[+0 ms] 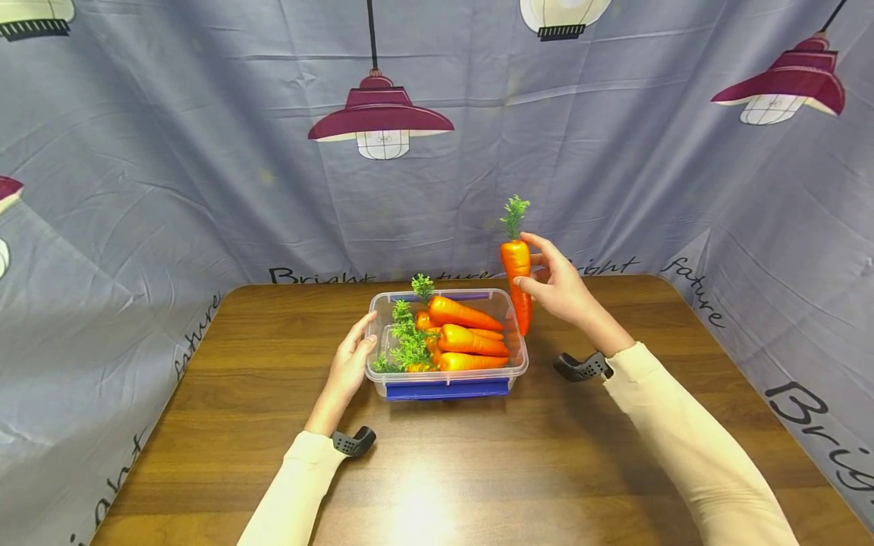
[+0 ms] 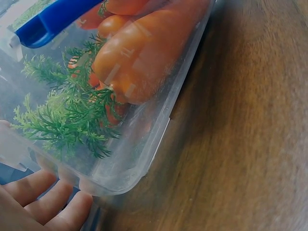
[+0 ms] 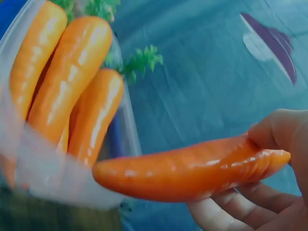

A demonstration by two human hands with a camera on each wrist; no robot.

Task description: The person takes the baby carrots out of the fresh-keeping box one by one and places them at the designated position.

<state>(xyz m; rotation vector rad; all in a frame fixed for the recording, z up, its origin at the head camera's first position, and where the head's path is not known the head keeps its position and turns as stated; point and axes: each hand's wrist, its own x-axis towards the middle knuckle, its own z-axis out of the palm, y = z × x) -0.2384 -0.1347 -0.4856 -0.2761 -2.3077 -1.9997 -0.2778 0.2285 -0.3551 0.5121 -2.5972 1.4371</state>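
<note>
A clear plastic container (image 1: 447, 378) with a blue front clip (image 1: 447, 389) stands on the table and holds several orange carrots (image 1: 471, 339) with green tops (image 1: 410, 341). My left hand (image 1: 351, 360) rests its fingers against the container's left wall from outside. To the right of the container, my right hand (image 1: 563, 284) pinches another carrot (image 1: 517, 265) between thumb and fingers. That carrot is upright, leafy top (image 1: 514, 216) up, its tip low beside the right rim. In the right wrist view, the held carrot (image 3: 183, 171) overlaps the container's edge; whether they touch, I cannot tell.
The brown wooden table (image 1: 287, 326) runs back to a grey-blue cloth (image 1: 239, 152) printed with lamps and lettering, which also hangs at both sides. Black wrist devices (image 1: 582, 367) sit at both cuffs.
</note>
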